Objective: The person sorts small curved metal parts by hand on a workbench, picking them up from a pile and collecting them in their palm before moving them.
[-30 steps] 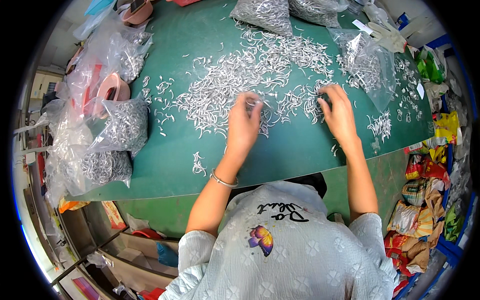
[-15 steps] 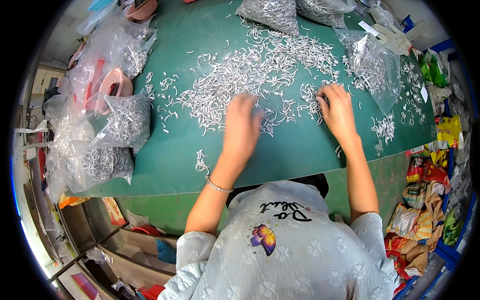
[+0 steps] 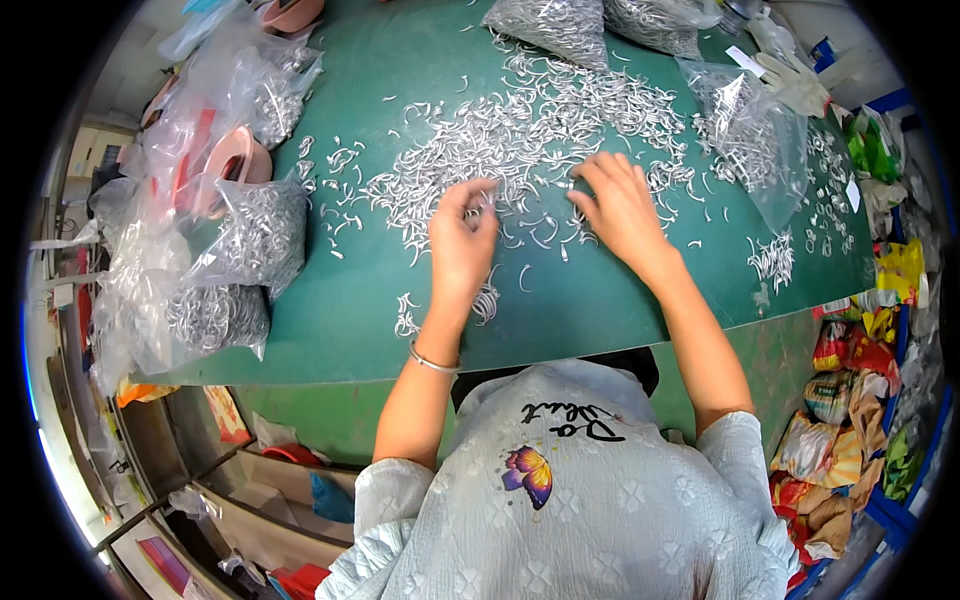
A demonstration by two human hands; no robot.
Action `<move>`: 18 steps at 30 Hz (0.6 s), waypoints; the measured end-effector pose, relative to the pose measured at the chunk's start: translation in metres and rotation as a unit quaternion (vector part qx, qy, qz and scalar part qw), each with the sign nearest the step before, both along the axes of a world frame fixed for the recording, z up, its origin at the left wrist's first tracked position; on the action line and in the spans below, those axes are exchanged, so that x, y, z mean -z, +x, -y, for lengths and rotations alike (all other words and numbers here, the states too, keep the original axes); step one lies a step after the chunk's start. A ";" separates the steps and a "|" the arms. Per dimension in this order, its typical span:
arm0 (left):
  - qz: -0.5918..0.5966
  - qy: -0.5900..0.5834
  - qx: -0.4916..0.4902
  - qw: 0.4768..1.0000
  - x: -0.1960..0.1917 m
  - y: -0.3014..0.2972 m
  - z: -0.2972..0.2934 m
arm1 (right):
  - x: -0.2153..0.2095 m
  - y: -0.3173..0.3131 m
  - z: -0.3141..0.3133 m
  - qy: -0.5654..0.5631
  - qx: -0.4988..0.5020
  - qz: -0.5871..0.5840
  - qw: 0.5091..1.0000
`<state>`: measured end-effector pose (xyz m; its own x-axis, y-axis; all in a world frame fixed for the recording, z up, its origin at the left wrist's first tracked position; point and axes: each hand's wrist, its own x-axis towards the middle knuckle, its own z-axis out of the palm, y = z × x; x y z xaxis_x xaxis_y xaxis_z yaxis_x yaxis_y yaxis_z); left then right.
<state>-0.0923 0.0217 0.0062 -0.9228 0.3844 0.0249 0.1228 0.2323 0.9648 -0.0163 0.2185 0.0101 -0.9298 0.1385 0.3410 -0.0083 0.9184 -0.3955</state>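
Many small curved silver metal pieces [image 3: 480, 150] lie in a loose heap across the green table [image 3: 580, 305]. At the heap's near left edge is my left hand [image 3: 462, 238], its fingers curled in. Something silvery shows between thumb and fingers, but blur hides what it is. My right hand [image 3: 625, 212] reaches in from the right over the near side of the heap. Its thumb and forefinger close on the end of one small curved metal piece [image 3: 556, 184]. Beside my left wrist lies a small cluster of the pieces [image 3: 486, 303], with another little group [image 3: 405, 315] farther left.
Clear plastic bags of metal parts [image 3: 250, 235] line the left side, around a pink bowl [image 3: 238, 158]. More filled bags [image 3: 550, 25] stand at the back. An open bag [image 3: 745, 140] lies at right, near a small pile [image 3: 771, 260]. Colourful packages [image 3: 825, 445] fill a right-hand shelf.
My right hand has moved left from the small group of pieces at the heap's right side. My left hand has shifted slightly left and nearer. A cluster now shows beside my left wrist.
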 end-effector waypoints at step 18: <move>-0.256 -0.266 0.090 0.925 -0.010 0.073 0.014 | -0.013 0.074 0.019 -0.075 -0.068 0.097 0.990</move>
